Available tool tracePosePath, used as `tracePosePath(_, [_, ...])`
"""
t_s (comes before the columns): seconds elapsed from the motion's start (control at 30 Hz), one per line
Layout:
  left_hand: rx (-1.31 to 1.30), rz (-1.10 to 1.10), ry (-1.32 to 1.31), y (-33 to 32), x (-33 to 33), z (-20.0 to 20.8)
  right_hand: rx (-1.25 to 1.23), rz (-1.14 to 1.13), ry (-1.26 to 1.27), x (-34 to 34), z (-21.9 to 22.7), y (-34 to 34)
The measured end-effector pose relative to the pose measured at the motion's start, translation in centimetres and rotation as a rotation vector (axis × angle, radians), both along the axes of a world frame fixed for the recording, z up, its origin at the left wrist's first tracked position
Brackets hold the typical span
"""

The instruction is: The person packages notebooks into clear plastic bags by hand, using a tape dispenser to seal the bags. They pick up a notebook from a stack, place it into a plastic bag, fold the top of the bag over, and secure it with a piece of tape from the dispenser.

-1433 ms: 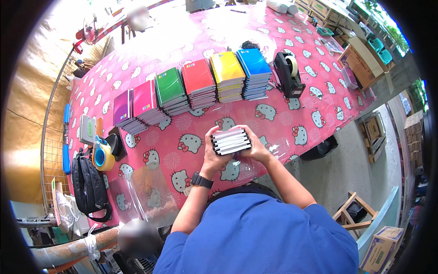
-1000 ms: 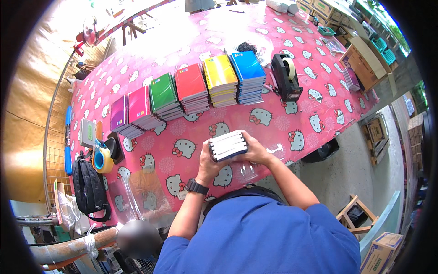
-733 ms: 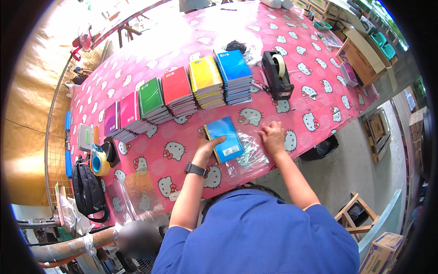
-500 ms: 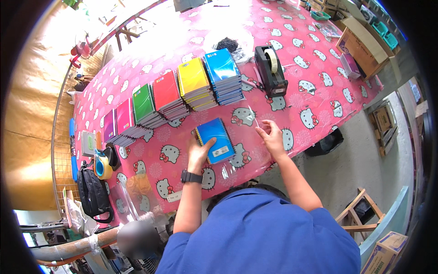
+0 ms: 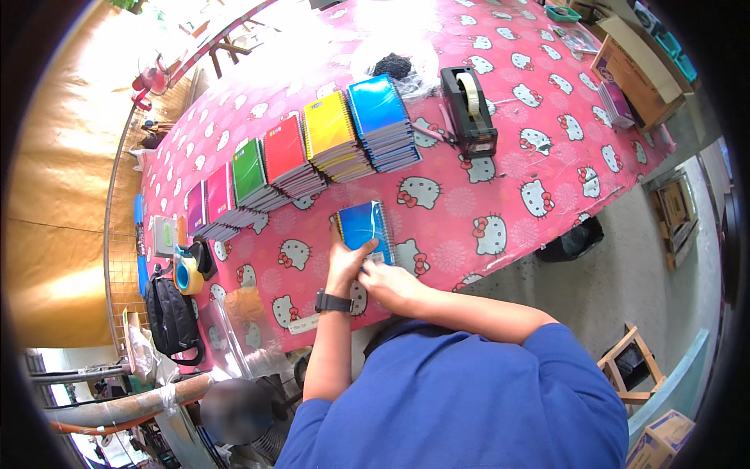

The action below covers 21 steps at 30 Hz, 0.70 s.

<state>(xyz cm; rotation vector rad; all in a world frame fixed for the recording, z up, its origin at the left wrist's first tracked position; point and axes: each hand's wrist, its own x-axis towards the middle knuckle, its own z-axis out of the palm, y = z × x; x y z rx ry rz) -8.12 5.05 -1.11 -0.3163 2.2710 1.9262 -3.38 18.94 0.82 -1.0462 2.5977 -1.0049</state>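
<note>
A blue spiral-bound notebook (image 5: pixel 361 224) is held at the near middle of the table. My left hand (image 5: pixel 346 259) is closed round its left edge, thumb lying across the cover. At the lower edge of the notebook, my right hand (image 5: pixel 391 286) has its fingers drawn together close by the left thumb. What those fingers pinch is hidden. Behind the notebook runs a row of notebook stacks: blue (image 5: pixel 378 105), yellow (image 5: pixel 330 125), red (image 5: pixel 284 147), green (image 5: pixel 250 168), pink (image 5: pixel 217 190) and purple (image 5: pixel 196 207).
A black tape dispenser (image 5: pixel 471 117) stands right of the blue stack, by a black mesh bundle (image 5: pixel 392 66). Tape rolls (image 5: pixel 187 275), a black bag (image 5: pixel 173 320) and clear plastic sleeves (image 5: pixel 238 332) lie at left. An open carton (image 5: pixel 637 74) sits at the far right corner.
My right hand has come from the right, where it pinched a thin clear strip, in to the notebook's lower edge. The left hand still holds the notebook, and the view has shifted slightly.
</note>
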Motion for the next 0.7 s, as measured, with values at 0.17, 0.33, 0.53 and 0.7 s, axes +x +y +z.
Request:
tracePosePath(0.17, [0.071,-0.031,0.029,-0.7,0.5,-0.5,-0.604,-0.462,-0.26,-1.7,-0.5,4.5])
tracePosePath(0.33, [0.041,0.04,-0.034,-2.5,1.2,-1.1,-0.504,-0.508,-0.477,-3.2,-3.1,-0.2])
tracePosePath(0.53, [-0.146,0.178,-0.089,-2.4,1.2,-1.1,-0.468,-0.495,-0.427,-3.5,-3.0,-1.7])
tracePosePath(0.7, [0.346,0.264,-0.13,-3.7,1.7,-2.5,-0.453,-0.426,-0.425,-3.8,-1.8,-1.0])
